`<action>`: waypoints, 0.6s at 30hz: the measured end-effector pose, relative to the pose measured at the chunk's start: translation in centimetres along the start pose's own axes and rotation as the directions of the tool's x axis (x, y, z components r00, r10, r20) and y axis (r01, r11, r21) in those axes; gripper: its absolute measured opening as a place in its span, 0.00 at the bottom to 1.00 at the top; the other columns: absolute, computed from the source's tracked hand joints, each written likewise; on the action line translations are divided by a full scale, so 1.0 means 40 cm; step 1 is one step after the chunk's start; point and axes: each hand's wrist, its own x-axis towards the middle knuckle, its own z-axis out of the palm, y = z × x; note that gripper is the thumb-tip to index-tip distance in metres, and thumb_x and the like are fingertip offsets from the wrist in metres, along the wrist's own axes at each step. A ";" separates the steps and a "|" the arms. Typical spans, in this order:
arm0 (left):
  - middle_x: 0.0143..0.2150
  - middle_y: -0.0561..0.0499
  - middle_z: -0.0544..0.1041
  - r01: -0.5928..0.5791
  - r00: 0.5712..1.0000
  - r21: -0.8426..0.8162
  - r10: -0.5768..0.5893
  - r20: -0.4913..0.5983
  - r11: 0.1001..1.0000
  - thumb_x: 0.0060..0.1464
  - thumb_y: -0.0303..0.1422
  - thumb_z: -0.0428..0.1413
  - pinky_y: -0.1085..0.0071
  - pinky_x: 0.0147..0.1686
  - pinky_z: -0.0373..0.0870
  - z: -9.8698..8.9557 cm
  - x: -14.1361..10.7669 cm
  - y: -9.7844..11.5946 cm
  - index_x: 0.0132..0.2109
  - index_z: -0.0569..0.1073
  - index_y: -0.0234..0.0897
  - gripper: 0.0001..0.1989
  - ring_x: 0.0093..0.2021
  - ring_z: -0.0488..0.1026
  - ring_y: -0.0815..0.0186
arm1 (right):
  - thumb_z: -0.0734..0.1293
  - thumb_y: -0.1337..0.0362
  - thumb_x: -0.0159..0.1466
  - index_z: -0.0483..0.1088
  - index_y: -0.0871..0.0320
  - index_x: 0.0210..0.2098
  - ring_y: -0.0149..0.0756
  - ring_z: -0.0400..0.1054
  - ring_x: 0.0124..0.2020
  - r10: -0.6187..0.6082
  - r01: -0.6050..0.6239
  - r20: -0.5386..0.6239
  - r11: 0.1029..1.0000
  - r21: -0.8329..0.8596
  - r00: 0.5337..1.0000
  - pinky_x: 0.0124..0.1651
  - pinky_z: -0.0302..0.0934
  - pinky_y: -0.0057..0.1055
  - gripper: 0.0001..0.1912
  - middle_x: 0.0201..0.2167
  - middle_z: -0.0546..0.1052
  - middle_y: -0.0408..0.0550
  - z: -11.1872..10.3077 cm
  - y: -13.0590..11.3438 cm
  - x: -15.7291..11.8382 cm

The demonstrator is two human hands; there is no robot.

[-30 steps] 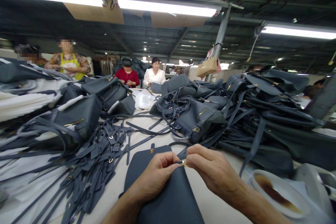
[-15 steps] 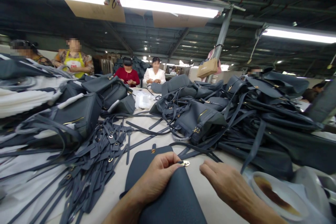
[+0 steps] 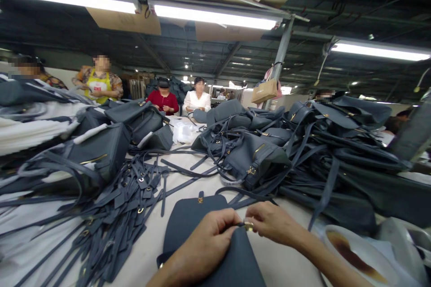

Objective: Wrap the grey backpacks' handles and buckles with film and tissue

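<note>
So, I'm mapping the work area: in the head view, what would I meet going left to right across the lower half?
Bundle of dark straps, left grip, gold fitting, right grip, white dish.

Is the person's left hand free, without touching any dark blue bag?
No, the left hand holds the edge of a dark blue bag, close to its gold-coloured fitting.

Two bare hands [image 3: 215, 238] and two bare, tapering forearms [image 3: 318, 249]
</note>
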 end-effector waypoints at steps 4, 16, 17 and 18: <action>0.33 0.51 0.74 -0.092 0.995 0.106 0.086 0.058 0.990 0.54 0.31 0.49 0.69 0.41 0.65 0.036 0.014 -0.054 0.32 0.75 0.36 0.11 0.38 0.69 0.63 | 0.56 0.60 0.71 0.71 0.60 0.31 0.30 0.71 0.21 0.183 -0.204 0.127 0.963 0.177 0.975 0.23 0.64 0.26 0.18 0.23 0.75 0.43 0.062 0.013 0.104; 0.36 0.50 0.80 0.011 0.998 -0.039 -0.008 0.064 0.999 0.53 0.32 0.53 0.67 0.45 0.67 0.000 0.059 -0.127 0.41 0.82 0.38 0.14 0.40 0.75 0.60 | 0.67 0.48 0.57 0.62 0.55 0.29 0.32 0.65 0.24 -0.032 0.037 -0.019 0.891 0.453 0.999 0.26 0.60 0.27 0.18 0.21 0.68 0.37 0.069 -0.065 0.214; 0.36 0.49 0.79 0.046 0.998 -0.127 -0.039 0.052 0.991 0.52 0.34 0.55 0.68 0.45 0.66 -0.018 0.061 -0.122 0.41 0.82 0.37 0.13 0.39 0.74 0.61 | 0.66 0.47 0.57 0.62 0.55 0.29 0.33 0.66 0.26 -0.078 0.116 -0.104 0.886 0.448 0.992 0.28 0.61 0.28 0.17 0.23 0.69 0.38 0.041 -0.081 0.217; 0.36 0.48 0.79 0.073 0.997 -0.232 -0.067 0.034 0.970 0.51 0.35 0.58 0.68 0.44 0.65 -0.040 0.063 -0.117 0.41 0.81 0.35 0.13 0.37 0.73 0.62 | 0.65 0.48 0.58 0.63 0.54 0.30 0.33 0.65 0.27 -0.116 0.189 -0.191 0.884 0.427 0.975 0.31 0.61 0.29 0.16 0.24 0.70 0.39 0.010 -0.098 0.218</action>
